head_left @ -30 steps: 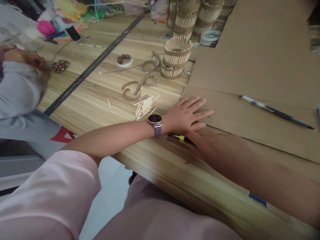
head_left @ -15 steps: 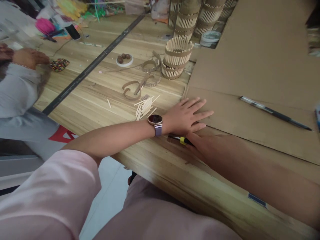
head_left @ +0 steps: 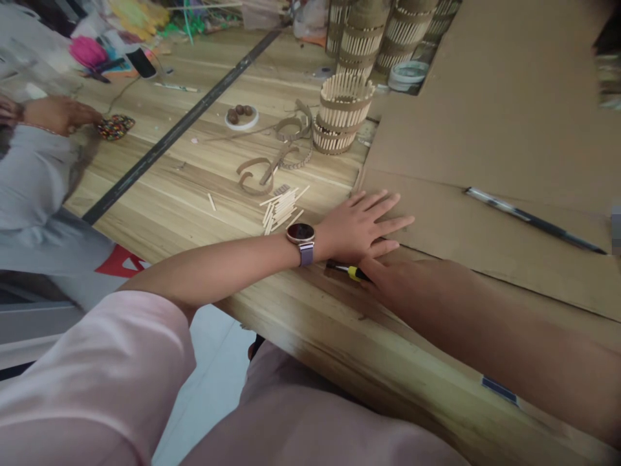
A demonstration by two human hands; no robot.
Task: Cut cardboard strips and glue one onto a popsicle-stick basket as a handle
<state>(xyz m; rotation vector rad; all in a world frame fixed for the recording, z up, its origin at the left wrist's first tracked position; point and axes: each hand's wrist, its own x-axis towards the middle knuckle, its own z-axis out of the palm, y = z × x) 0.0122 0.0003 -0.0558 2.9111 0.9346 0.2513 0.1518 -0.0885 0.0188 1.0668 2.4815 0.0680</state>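
Left hand [head_left: 361, 223] spread flat on cardboard sheet [head_left: 490, 220], seemingly pinning it down, beside right hand [head_left: 388, 275] closed around yellow-handled cutter [head_left: 350, 269] at sheet's near edge, just behind left wrist.

The co-worker's hand [head_left: 61, 115] has reached the beaded piece [head_left: 115, 127].

Brown cardboard [head_left: 485, 129], yellow-and-black cutter [head_left: 350, 270], pink sleeve [head_left: 97, 382]
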